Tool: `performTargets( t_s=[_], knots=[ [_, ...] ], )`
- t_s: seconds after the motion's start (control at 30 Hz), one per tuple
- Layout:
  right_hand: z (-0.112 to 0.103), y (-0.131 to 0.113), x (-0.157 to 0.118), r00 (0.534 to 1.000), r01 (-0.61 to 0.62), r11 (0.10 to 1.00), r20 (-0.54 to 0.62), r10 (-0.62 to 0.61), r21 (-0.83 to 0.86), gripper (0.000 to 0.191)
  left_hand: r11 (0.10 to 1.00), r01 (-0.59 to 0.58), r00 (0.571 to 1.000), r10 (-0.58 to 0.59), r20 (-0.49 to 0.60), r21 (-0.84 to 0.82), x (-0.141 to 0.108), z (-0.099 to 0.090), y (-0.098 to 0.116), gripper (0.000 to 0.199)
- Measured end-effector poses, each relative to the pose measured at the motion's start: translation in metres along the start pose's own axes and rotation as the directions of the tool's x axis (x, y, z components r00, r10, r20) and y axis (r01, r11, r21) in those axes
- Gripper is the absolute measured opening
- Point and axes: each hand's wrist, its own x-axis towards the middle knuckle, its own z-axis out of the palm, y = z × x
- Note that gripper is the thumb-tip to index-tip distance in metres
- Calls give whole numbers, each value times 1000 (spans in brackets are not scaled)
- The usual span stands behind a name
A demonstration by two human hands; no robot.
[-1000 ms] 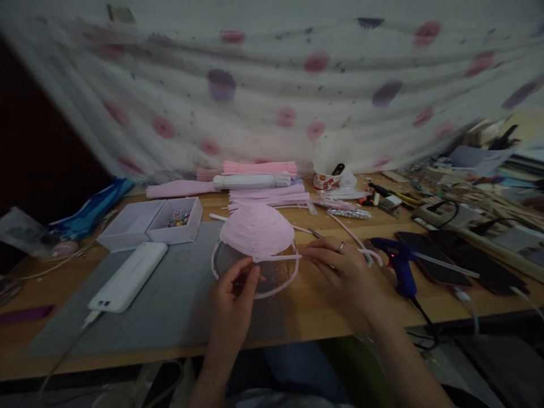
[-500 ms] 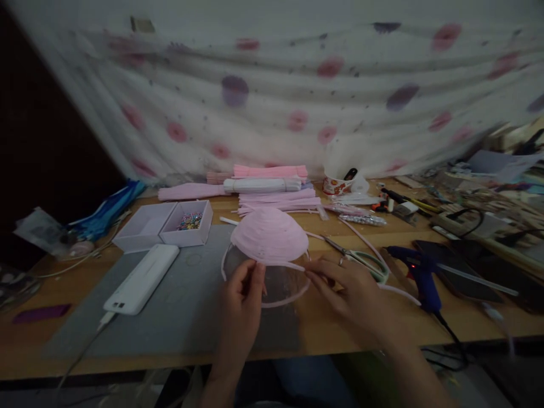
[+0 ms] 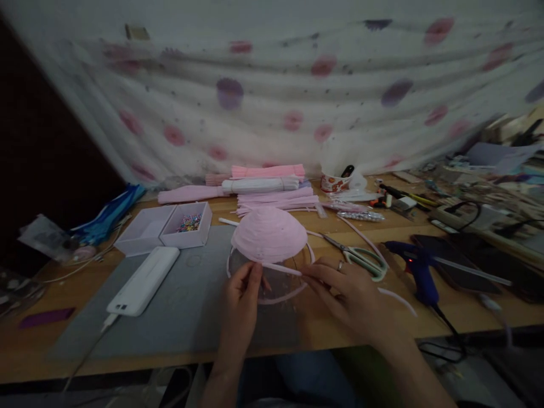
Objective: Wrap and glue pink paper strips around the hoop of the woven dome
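A pale pink dome of ridged rows (image 3: 270,232), seemingly built from pipe cleaners, stands above the grey mat. My left hand (image 3: 244,289) is closed at its lower edge, thumb and finger pinching the near end of a pink pipe cleaner (image 3: 280,269). That strip runs along the dome's bottom rim to my right hand (image 3: 340,286), whose fingertips pinch it a little away from the dome. Below, a thin pink loop (image 3: 280,299) curves round under the dome, partly hidden by both hands. Scissors with pale green handles (image 3: 365,262) lie just beyond my right hand.
A blue glue gun (image 3: 419,272) with a red light lies at right, beside dark phones (image 3: 450,260). White boxes (image 3: 144,229), one holding beads, and a white power bank (image 3: 144,281) are at left. Bundles of pipe cleaners (image 3: 276,198) lie behind the dome.
My right hand has shifted slightly left and down, so the held strip slopes more downward from the dome's rim. My left hand keeps its pinch. The view has shifted slightly.
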Motion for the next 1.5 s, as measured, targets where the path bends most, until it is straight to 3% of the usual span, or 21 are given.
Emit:
performTargets(
  t_s=[0.17,0.37,0.6,0.83,1.03,1.23,1.5],
  knots=[
    [0,2,-1,993,-82,994,76,88,-77,16,999,39,999,-38,30,-29,0,2,-3,46],
    [1,1,0,991,-46,999,125,46,-3,19,1000,24,997,-24,68,-12,-2,3,-7,45],
    [-8,15,-13,971,-178,984,156,180,-28,22,995,-13,984,-5,177,101,-4,5,-10,45],
    [-18,19,-20,976,-176,984,131,175,3,19,999,-30,993,25,112,37,-4,13,-5,35],
    [-18,20,-14,985,-172,985,9,172,12,18,987,-118,992,122,-31,109,-4,13,-1,26],
    [-7,25,-6,974,-212,964,-53,222,158,11,908,-290,923,349,-164,303,-4,18,4,15],
    [2,32,-9,975,-221,963,-3,224,157,12,932,-273,924,323,-205,238,1,23,5,16]
  ],
)
